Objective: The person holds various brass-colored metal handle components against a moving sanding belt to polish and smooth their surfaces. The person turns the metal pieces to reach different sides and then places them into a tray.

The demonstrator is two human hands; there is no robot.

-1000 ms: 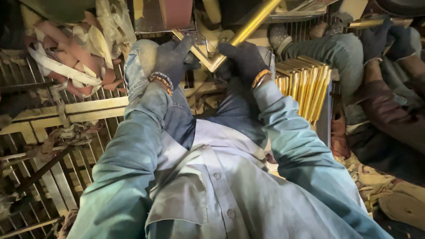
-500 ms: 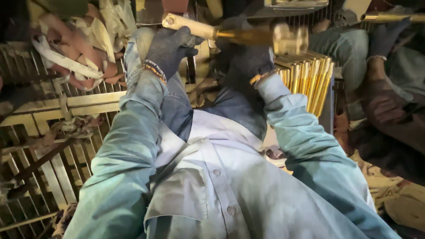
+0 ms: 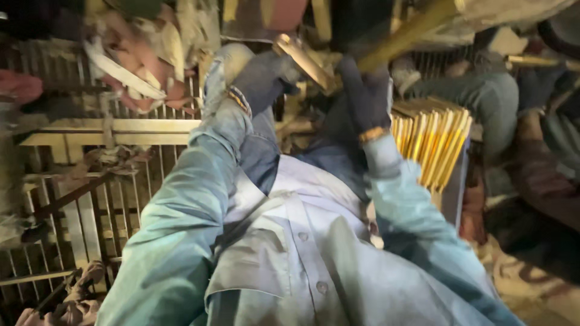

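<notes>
Both my hands wear dark gloves with orange cuffs. My left hand [image 3: 263,75] holds a short brass-coloured strip [image 3: 302,57] at its left end, just above my knees. My right hand [image 3: 365,96] grips a long yellow wooden handle [image 3: 411,33] that slants up to the right and leaves the frame at the top; its head is out of view. The handle's lower end meets the strip between my hands. My light blue shirt and jeans fill the lower half of the view.
A stack of gold-coloured strips [image 3: 432,142] stands on edge just right of my right arm. Metal grid frames [image 3: 109,175] lie at the left, with pink and white rags [image 3: 139,72] above them. Another person's legs [image 3: 489,102] sit at the right.
My right hand swung the hammer handle from lying across the top to slanting up to the right. My left hand kept the brass strip in place. The view drifted slightly.
</notes>
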